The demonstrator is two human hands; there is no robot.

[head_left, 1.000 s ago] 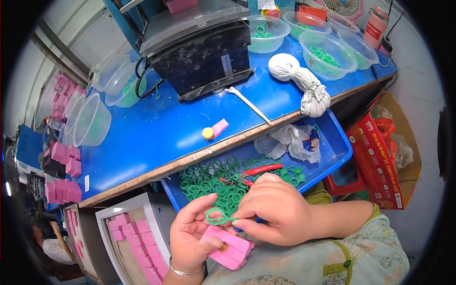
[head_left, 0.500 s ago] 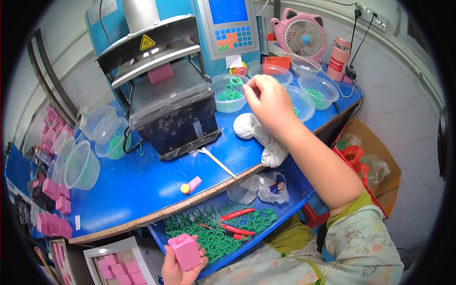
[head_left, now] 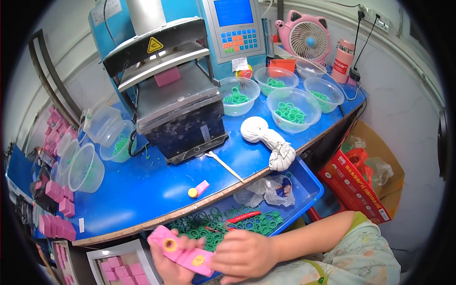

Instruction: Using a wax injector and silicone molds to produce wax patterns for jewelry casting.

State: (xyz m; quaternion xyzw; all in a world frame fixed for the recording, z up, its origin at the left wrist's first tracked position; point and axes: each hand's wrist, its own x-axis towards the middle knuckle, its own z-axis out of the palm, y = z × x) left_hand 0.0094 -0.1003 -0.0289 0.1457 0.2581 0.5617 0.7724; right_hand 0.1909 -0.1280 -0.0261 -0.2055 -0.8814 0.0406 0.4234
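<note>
A pink block mold (head_left: 184,256) lies opened into two halves that meet end to end, with a round yellow patch on each inner face. My left hand (head_left: 170,267) holds it from below and behind, fingers curled over its far edge. At the mold's right end my right hand (head_left: 247,255) is closed, fingertips against that half; motion slightly blurs it, and its inner fingers are hidden. Just beyond both hands, a blue tray (head_left: 311,194) holds green rings (head_left: 259,224) and red-handled pliers (head_left: 243,217), partly covered by my hands.
A press machine (head_left: 183,111) stands on the blue table (head_left: 142,190), a pink block under its upper plate. Bowls of green rings (head_left: 290,114) sit to its right. A white cloth bundle (head_left: 268,142), thin stick (head_left: 225,167) and small pink-and-yellow piece (head_left: 199,189) lie nearer. Pink blocks (head_left: 57,227) stand left.
My right hand has come down from the bowls, where it held a green ring, to the pink mold. The mold, closed before, is now opened, and the view has shifted slightly.
</note>
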